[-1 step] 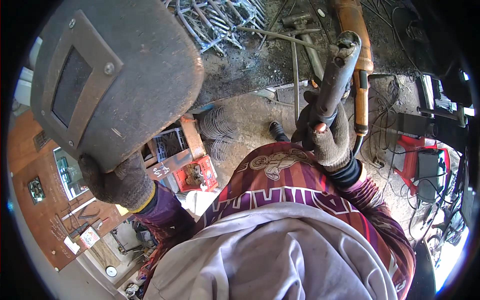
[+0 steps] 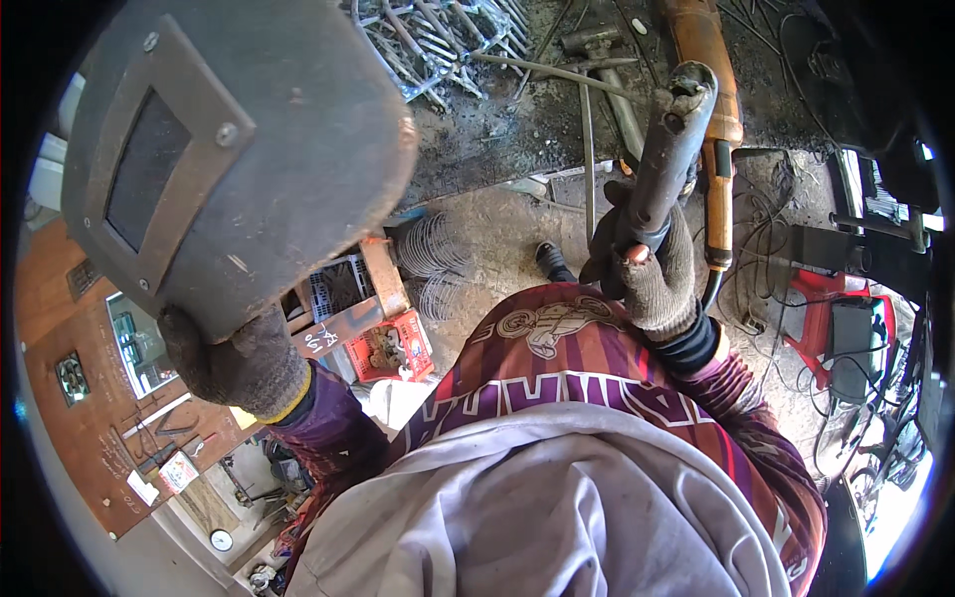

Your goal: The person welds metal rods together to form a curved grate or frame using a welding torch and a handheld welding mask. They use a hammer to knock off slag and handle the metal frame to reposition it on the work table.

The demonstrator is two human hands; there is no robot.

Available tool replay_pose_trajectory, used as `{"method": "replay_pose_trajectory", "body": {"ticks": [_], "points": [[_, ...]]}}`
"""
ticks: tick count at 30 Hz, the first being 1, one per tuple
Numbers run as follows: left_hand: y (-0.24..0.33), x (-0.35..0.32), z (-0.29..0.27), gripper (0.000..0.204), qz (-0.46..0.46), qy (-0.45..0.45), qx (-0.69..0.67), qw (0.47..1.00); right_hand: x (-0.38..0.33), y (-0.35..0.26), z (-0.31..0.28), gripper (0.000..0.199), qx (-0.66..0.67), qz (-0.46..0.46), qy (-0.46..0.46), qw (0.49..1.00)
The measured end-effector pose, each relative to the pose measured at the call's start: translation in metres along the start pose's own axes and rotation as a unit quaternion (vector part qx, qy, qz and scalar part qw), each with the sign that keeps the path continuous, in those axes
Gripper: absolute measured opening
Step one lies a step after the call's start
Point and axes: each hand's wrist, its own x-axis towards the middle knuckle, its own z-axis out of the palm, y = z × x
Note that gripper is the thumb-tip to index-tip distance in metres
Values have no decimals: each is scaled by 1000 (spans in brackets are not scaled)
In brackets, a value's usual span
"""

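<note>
My left hand point(image 2: 239, 363), in a worn knit glove, is closed at the lower edge of a dark welding shield point(image 2: 308, 149). The shield is raised at the upper left, and its framed dark window point(image 2: 149, 169) faces up. In my right hand point(image 2: 662, 274), gloved with a bare fingertip showing, is a grey tubular welding electrode holder point(image 2: 665, 159). A thin electrode point(image 2: 557, 72) runs leftward from its head toward a bundle of welded metal rods point(image 2: 448, 45) on the dark workbench point(image 2: 487, 144). The shield hides part of the bench.
Beside the holder lies a worn orange power tool point(image 2: 704, 60) with a cord. A hammer point(image 2: 622, 119) rests on the bench. Below are wire coils point(image 2: 433, 254), a red box point(image 2: 403, 348) and a wooden tool board point(image 2: 70, 358). Cables and a red stool point(image 2: 821, 298) stand right.
The welding shield in my left hand has shifted slightly to the right and tilted a little. My right hand and the electrode holder stay in place.
</note>
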Motion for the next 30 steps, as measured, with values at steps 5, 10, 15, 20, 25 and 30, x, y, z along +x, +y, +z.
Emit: {"method": "replay_pose_trajectory", "body": {"ticks": [5,10,15,20,25,30], "points": [[-13,-6,-7,45,179,-53,208,960,1,0,0,89,-1,-3,-4,1000],[-18,-4,-18,46,188,-44,251,949,-1,0,2,89,-12,-9,13,1000],[-11,-4,-7,48,93,-27,108,989,1,1,0,89,-35,-25,33,999],[-21,10,-40,62,252,-86,273,925,2,-6,0,90,-45,-14,26,999],[-11,-9,-5,66,180,-34,247,952,0,-1,-1,91,-72,-18,40,996],[-8,-4,-13,61,99,-22,172,980,-1,-4,1,90,-66,-35,55,996]]}}
